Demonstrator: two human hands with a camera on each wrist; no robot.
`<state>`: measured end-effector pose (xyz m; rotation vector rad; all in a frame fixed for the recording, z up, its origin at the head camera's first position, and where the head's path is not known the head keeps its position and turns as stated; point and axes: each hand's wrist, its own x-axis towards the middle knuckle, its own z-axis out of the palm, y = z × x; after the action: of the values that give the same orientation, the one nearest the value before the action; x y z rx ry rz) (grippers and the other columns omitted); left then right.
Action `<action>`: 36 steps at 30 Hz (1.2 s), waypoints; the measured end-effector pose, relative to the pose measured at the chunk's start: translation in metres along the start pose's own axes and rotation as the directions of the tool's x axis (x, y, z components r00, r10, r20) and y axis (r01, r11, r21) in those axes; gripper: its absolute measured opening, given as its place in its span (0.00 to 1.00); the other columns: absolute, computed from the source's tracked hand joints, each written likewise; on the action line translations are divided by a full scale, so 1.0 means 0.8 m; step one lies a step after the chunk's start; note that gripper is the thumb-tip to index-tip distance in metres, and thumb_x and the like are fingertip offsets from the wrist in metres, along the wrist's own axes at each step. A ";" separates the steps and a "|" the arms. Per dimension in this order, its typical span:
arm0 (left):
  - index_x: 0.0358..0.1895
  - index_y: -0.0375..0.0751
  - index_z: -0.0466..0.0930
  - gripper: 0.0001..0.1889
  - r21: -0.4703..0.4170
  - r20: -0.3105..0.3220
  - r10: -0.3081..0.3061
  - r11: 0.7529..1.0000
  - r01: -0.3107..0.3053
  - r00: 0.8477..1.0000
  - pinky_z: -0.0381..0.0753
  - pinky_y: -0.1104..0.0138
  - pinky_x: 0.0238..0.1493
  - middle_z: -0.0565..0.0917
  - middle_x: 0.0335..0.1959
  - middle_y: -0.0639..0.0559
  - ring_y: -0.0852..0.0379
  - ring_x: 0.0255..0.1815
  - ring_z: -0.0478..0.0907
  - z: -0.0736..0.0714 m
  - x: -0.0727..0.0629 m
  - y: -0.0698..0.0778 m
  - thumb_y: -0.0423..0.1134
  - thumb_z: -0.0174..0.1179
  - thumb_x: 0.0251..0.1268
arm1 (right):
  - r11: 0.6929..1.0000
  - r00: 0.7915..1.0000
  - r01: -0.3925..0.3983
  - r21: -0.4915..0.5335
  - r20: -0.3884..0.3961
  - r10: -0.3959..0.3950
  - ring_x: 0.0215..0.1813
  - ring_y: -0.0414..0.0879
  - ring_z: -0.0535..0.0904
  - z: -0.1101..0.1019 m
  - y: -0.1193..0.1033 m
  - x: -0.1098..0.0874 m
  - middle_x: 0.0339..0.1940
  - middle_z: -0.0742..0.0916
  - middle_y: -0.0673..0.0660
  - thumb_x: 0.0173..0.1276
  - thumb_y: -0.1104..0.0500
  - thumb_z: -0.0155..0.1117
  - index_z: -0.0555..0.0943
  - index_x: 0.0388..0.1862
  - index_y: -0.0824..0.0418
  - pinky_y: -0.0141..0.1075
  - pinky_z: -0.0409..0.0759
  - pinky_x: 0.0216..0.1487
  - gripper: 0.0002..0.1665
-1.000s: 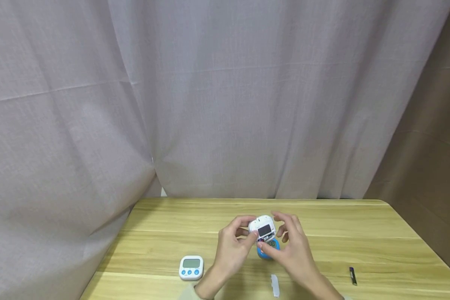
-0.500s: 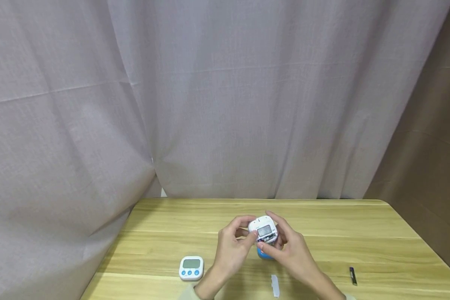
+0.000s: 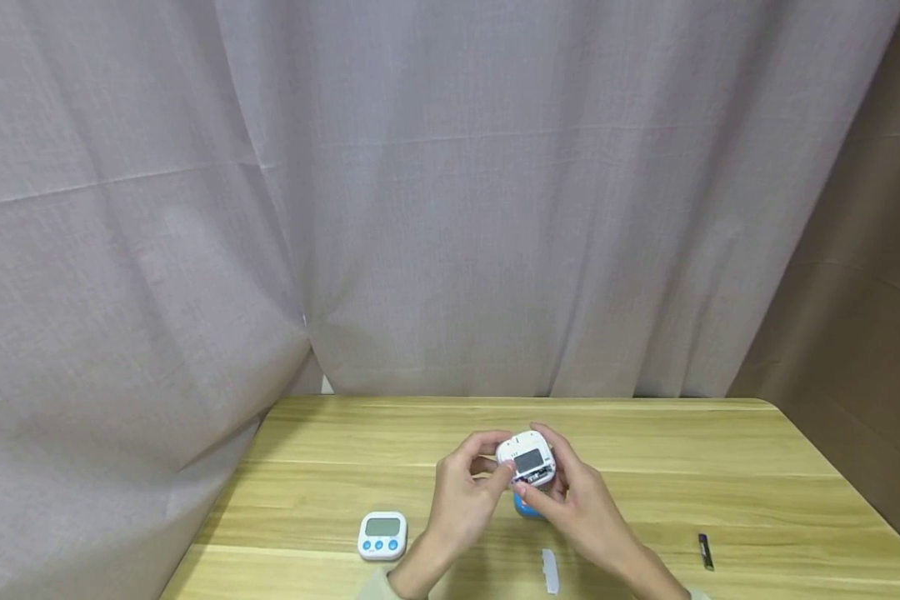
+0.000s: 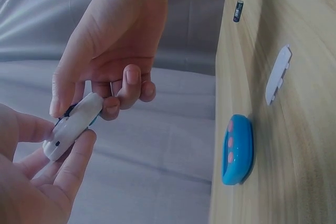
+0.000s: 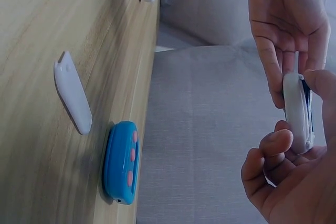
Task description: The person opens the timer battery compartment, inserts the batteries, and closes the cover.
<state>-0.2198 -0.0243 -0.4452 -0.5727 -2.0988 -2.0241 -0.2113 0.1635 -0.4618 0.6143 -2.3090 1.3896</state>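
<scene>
Above the table a white digital timer (image 3: 522, 448) is held with its back up and its battery compartment open along the near edge. Inside the compartment a dark battery partly shows. My left hand (image 3: 467, 492) pinches the timer's left side, thumb on the back and fingers beneath. From the right, my right hand (image 3: 588, 510) grips it too, with the thumb at the open compartment and the index finger at the far edge. In the right wrist view the timer (image 5: 296, 111) is seen edge-on between both hands.
A blue timer (image 4: 241, 150) with pink buttons stands on the table below the hands, partly covered in the head view. Nearer lies a white battery cover (image 3: 550, 571). Another white timer (image 3: 382, 535) with blue buttons is at left, a loose battery (image 3: 706, 552) at right. A grey curtain (image 3: 495, 208) hangs behind.
My right hand has drawn in from slightly apart, bringing its fingers onto the timer's right and far edges. The timer tilts a little, and my left hand keeps its hold.
</scene>
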 end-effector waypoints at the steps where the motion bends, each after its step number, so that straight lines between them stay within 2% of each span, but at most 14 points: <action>1: 0.59 0.41 0.84 0.18 0.000 0.000 0.001 1.000 -0.001 1.000 0.93 0.67 0.39 0.88 0.47 0.46 0.61 0.38 0.87 0.000 0.000 0.000 0.26 0.65 0.67 | 1.000 1.000 -0.001 0.000 0.001 0.001 0.25 0.32 0.69 0.000 0.000 0.000 0.26 0.76 0.44 0.67 0.59 0.78 0.68 0.80 0.58 0.28 0.71 0.19 0.45; 12: 0.58 0.39 0.84 0.18 -0.013 0.002 -0.006 1.000 0.006 1.000 0.93 0.66 0.41 0.88 0.46 0.45 0.61 0.38 0.87 0.001 0.000 -0.002 0.25 0.66 0.66 | 0.996 0.996 -0.082 0.034 0.050 0.080 0.26 0.33 0.70 0.003 0.001 -0.003 0.27 0.76 0.45 0.73 0.57 0.73 0.63 0.82 0.56 0.30 0.73 0.21 0.44; 20: 0.58 0.39 0.85 0.18 -0.022 -0.019 -0.008 1.000 0.007 1.000 0.94 0.65 0.41 0.89 0.46 0.45 0.60 0.37 0.87 0.002 0.000 -0.002 0.25 0.66 0.66 | 0.970 0.985 -0.153 0.190 0.103 0.136 0.36 0.40 0.81 0.004 -0.003 -0.003 0.46 0.85 0.60 0.75 0.60 0.70 0.60 0.84 0.52 0.33 0.86 0.33 0.44; 24: 0.58 0.38 0.85 0.18 -0.028 -0.022 -0.010 1.000 0.009 1.000 0.94 0.64 0.40 0.89 0.46 0.45 0.60 0.37 0.87 0.002 0.001 -0.002 0.25 0.66 0.66 | 0.958 0.985 -0.152 0.244 0.118 0.126 0.41 0.41 0.84 0.003 -0.006 -0.002 0.52 0.85 0.65 0.76 0.61 0.68 0.60 0.84 0.51 0.34 0.89 0.39 0.43; 31: 0.58 0.36 0.84 0.18 -0.052 -0.028 -0.015 0.999 0.014 0.999 0.94 0.64 0.41 0.89 0.47 0.42 0.60 0.37 0.87 0.002 0.000 -0.002 0.24 0.66 0.65 | 0.937 0.993 -0.077 0.342 0.115 0.040 0.52 0.40 0.86 0.004 -0.003 -0.002 0.60 0.81 0.73 0.80 0.68 0.59 0.59 0.84 0.57 0.36 0.92 0.48 0.39; 36: 0.58 0.35 0.84 0.18 -0.048 -0.024 -0.008 0.999 0.006 1.000 0.94 0.65 0.41 0.89 0.47 0.40 0.60 0.37 0.87 0.002 0.000 -0.003 0.24 0.65 0.66 | 0.942 0.991 -0.104 0.320 0.117 0.070 0.47 0.41 0.87 0.001 -0.001 -0.001 0.58 0.84 0.72 0.79 0.66 0.62 0.61 0.83 0.56 0.35 0.91 0.43 0.38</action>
<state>-0.2208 -0.0230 -0.4475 -0.5466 -2.0473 -2.0793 -0.2104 0.1628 -0.4620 0.7023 -2.2238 1.8446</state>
